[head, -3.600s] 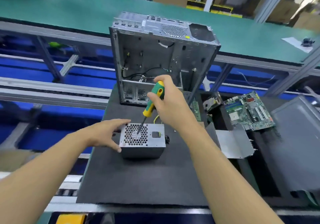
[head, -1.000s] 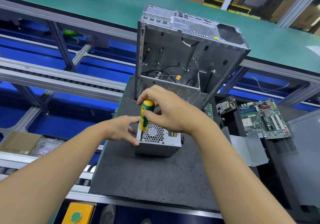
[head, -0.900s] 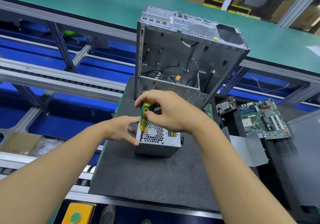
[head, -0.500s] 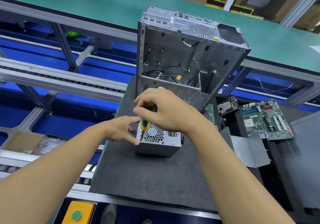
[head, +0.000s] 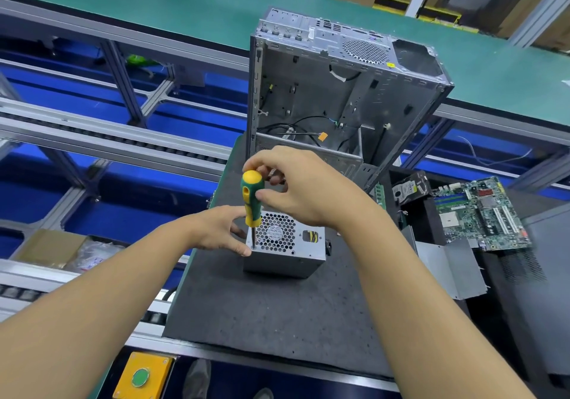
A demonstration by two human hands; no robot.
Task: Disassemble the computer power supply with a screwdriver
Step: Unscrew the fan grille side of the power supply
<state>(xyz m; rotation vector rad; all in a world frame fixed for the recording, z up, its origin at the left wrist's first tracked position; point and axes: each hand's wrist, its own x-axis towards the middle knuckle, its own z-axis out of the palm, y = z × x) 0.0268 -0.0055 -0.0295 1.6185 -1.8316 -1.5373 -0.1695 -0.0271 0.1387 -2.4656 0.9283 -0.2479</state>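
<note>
A grey metal power supply [head: 285,258] with a honeycomb fan grille on top stands on the dark foam mat [head: 277,315]. My right hand [head: 305,189] pinches the green and yellow screwdriver [head: 251,196] by its handle. The screwdriver stands upright with its tip at the near-left corner of the supply's top face. My left hand [head: 217,230] grips the supply's left side, thumb at the near-left corner beside the tip.
An empty open computer case [head: 339,99] stands upright just behind the supply. A motherboard [head: 481,213], a hard drive [head: 408,187] and a metal panel [head: 447,269] lie to the right. Roller rails run at left; a yellow button box [head: 143,377] sits at the near edge.
The screwdriver moved from the fan grille to the near-left corner of the supply. My right hand's fingers have shifted around the handle; more of the handle top shows now. My left hand stays put.
</note>
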